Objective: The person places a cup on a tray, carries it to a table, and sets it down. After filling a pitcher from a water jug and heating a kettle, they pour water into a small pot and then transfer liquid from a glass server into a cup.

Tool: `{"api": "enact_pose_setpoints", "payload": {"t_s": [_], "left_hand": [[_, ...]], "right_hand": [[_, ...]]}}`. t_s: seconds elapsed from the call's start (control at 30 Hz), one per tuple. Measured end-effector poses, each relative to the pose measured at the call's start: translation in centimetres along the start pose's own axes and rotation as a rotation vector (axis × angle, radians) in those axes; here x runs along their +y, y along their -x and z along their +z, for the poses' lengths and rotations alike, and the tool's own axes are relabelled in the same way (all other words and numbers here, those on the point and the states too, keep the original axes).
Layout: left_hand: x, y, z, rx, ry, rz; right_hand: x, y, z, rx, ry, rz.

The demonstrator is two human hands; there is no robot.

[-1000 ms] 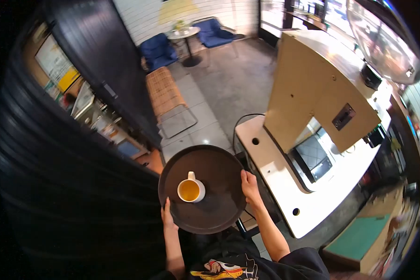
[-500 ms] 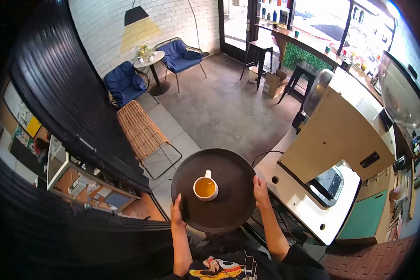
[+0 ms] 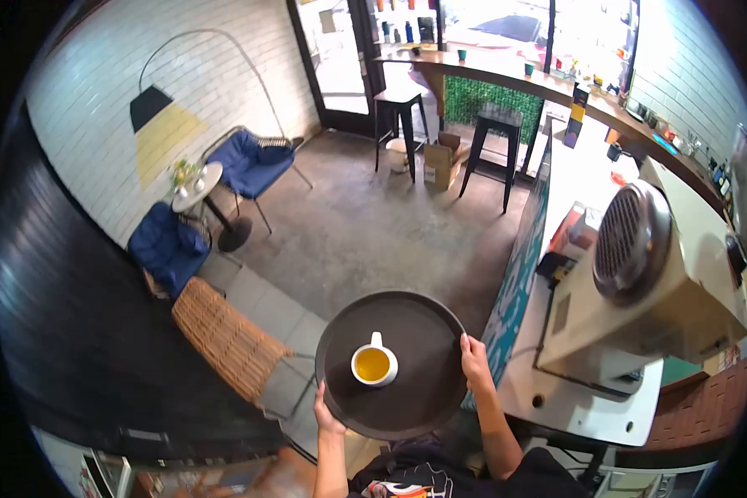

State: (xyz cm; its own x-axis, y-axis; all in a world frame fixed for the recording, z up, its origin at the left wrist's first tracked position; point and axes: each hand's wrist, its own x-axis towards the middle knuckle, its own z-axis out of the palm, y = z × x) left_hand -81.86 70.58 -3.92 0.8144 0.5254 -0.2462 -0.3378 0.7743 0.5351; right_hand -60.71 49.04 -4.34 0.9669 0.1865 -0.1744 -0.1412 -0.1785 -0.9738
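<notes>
A round dark brown serving tray is held level in front of my body. My left hand grips its near left edge, thumb over the rim. Across from it, my right hand clasps the right edge, with the fingers underneath mostly hidden. On the tray, left of its middle, stands an upright white cup with yellow-amber liquid in it. The cup's handle points away from me. Neither hand touches the cup.
To the right is a white counter bearing a large beige machine. A woven bench and blue-cushioned chairs by a small round table line the left. Bar stools and a cardboard box stand ahead.
My view has turned to the right and moved forward, so the bench, chairs and table appear further left. Both hands still hold the tray, and the cup remains upright on it.
</notes>
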Motion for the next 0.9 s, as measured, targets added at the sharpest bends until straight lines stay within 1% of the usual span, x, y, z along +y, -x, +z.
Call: {"api": "enact_pose_setpoints", "payload": {"t_s": [0.03, 0.07, 0.2, 0.27, 0.33, 0.4, 0.47, 0.53, 0.6, 0.63, 0.7, 0.73, 0.8, 0.83, 0.87, 0.9], "left_hand": [[0.4, -2.3, -1.7, 0.042, -0.008, -0.047], [1.5, -3.9, -1.9, 0.033, -0.036, -0.07], [4.5, -12.1, -0.8, 0.015, -0.121, -0.212], [6.0, -15.3, -0.2, 0.008, -0.217, -0.267], [6.6, -18.6, 0.1, 0.005, -0.233, -0.285], [6.8, -21.9, 1.2, 0.02, -0.242, -0.215], [6.9, -26.0, 0.7, 0.035, -0.242, -0.231], [7.3, -30.2, 0.9, 0.054, -0.251, -0.245], [7.8, -34.0, 1.7, 0.173, -0.382, -0.245], [7.8, -36.2, 1.2, 0.167, -0.377, -0.255], [7.8, -41.6, 0.6, 0.137, -0.471, -0.231], [8.4, -42.8, 2.3, 0.132, -0.47, -0.237], [10.1, -46.2, 7.2, 0.148, -0.52, -0.177], [10.4, -48.9, 7.8, 0.136, -0.512, -0.179], [10.9, -51.6, 8.0, 0.074, -0.477, -0.211], [11.2, -53.5, 8.2, 0.021, -0.444, -0.249]], "right_hand": [[0.1, -1.4, 1.0, 0.012, -0.035, 0.016], [0.3, -2.2, 2.0, 0.027, -0.071, 0.04], [0.6, -7.0, 5.8, 0.099, -0.064, 0.025], [-1.8, -8.9, 6.8, 0.097, -0.104, 0.091], [-2.9, -11.4, 8.2, 0.11, -0.103, 0.074], [-4.1, -14.5, 9.1, 0.121, -0.106, 0.037], [-5.3, -17.4, 10.0, 0.106, -0.061, 0.109], [-5.6, -20.9, 10.8, 0.092, -0.071, 0.078], [-5.5, -24.1, 11.9, 0.064, -0.126, 0.068], [-6.8, -25.6, 12.5, 0.061, -0.129, 0.057], [-8.7, -29.4, 13.5, 0.067, -0.132, 0.028], [-8.2, -30.9, 13.5, 0.054, -0.122, 0.036], [-8.5, -34.8, 14.7, 0.054, -0.108, 0.03], [-9.4, -36.8, 15.3, 0.06, -0.079, -0.02], [-10.2, -38.5, 15.7, 0.065, -0.05, -0.065], [-10.9, -40.0, 15.6, 0.067, 0.109, -0.026]]}}
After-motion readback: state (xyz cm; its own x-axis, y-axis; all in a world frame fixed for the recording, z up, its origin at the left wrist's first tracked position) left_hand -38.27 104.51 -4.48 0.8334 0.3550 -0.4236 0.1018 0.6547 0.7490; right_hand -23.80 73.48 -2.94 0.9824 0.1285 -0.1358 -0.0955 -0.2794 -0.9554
